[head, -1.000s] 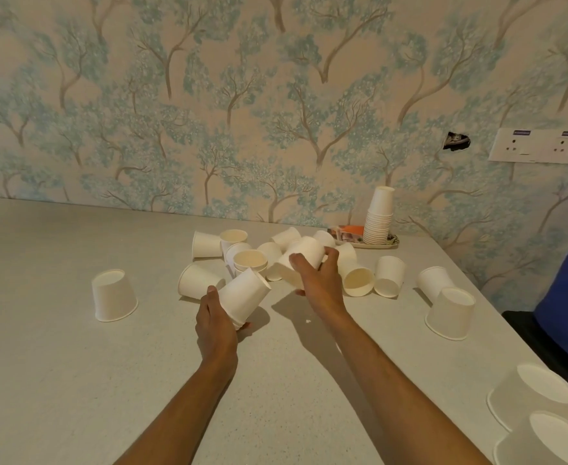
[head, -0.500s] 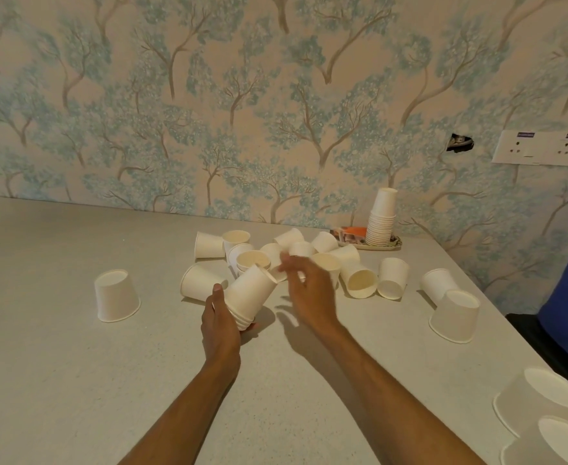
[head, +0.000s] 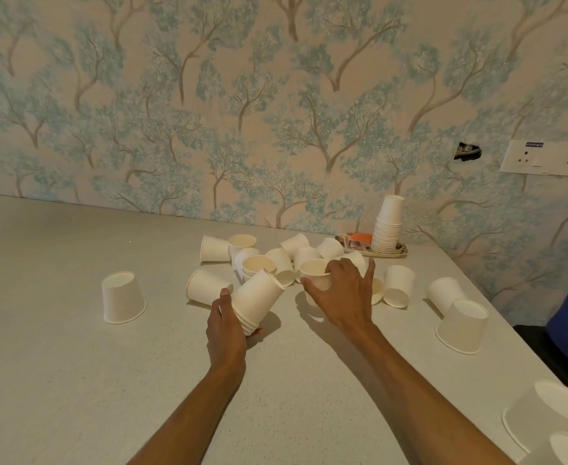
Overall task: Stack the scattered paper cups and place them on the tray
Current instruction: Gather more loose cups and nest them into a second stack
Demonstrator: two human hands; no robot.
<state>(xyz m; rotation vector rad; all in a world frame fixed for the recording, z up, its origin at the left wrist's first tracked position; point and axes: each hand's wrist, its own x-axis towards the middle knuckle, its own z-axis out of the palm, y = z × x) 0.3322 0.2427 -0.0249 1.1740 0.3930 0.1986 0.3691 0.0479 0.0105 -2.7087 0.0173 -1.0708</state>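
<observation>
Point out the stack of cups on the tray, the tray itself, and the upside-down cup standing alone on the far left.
stack of cups (head: 387, 228), head view, mid side wall.
tray (head: 399, 252), head view, right rim.
upside-down cup (head: 121, 298), head view, side wall.

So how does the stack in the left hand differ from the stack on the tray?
The stack in the left hand is short and tilted, gripped by the left hand above the table; the stack on the tray is taller, upright and untouched by either hand. The held one points toward the pile; the tray one stands by the wall. Both are nested white paper cups, bases up.
</observation>
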